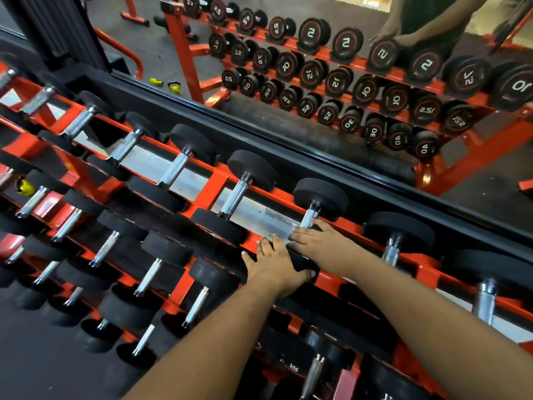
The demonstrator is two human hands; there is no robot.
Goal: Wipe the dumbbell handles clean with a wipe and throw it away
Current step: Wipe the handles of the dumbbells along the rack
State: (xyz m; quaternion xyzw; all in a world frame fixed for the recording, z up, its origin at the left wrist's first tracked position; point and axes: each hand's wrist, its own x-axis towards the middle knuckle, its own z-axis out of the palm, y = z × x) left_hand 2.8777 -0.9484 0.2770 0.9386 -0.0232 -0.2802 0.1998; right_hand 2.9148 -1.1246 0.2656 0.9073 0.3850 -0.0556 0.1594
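The red dumbbell rack (207, 194) carries rows of black-headed dumbbells with knurled steel handles. Both my hands are on one top-row dumbbell, whose far head (320, 197) and upper handle (308, 217) show. My left hand (271, 267) lies over its near head (302, 265), fingers spread and thumb along the head's front. My right hand (320, 243) lies flat across the lower handle, fingers pointing left. I see no wipe; anything under my right palm is hidden.
Neighbouring top-row dumbbells sit close on the left (236, 194) and right (392, 246). Lower rows of dumbbells (150, 275) fill the rack below. A wall mirror (317, 82) behind the rack reflects the rack and a person. Yellow kettlebells (173, 87) show in the reflection.
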